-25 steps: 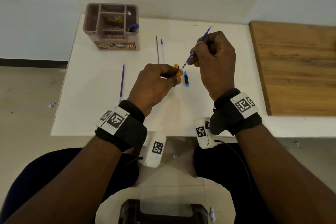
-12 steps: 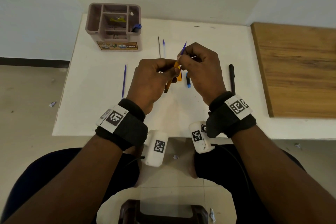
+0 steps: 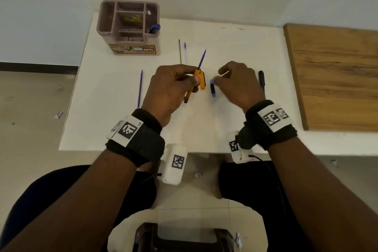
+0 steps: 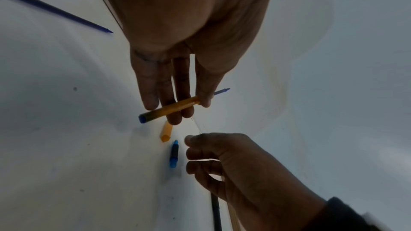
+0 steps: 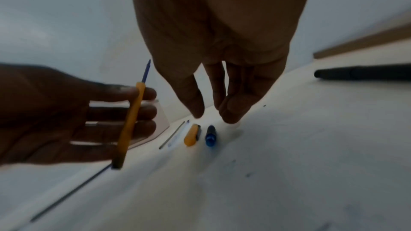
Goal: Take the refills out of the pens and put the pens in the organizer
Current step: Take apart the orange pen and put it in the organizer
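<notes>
My left hand (image 3: 194,80) grips an orange pen barrel (image 4: 171,107) above the white table (image 3: 114,118). A blue refill tip (image 3: 202,59) sticks out of the barrel's far end. My right hand (image 3: 221,77) hovers just right of it with curled fingers and pinches a thin clear tube (image 4: 198,126), which is hard to make out. An orange cap (image 3: 202,81) and a blue cap (image 3: 212,89) lie on the table between my hands. The brown organizer (image 3: 131,49) stands at the far left with one blue-capped pen (image 3: 154,27) in its right slot.
A blue refill (image 3: 140,88) lies left of my left hand. Two thin refills (image 3: 180,51) lie beyond my hands. A black pen (image 3: 261,80) lies just right of my right hand. A wooden board (image 3: 335,75) covers the table's right side.
My right hand brought the raised refill back down to the orange barrel, then drew away to the right and lower, above the blue cap. The black pen is uncovered.
</notes>
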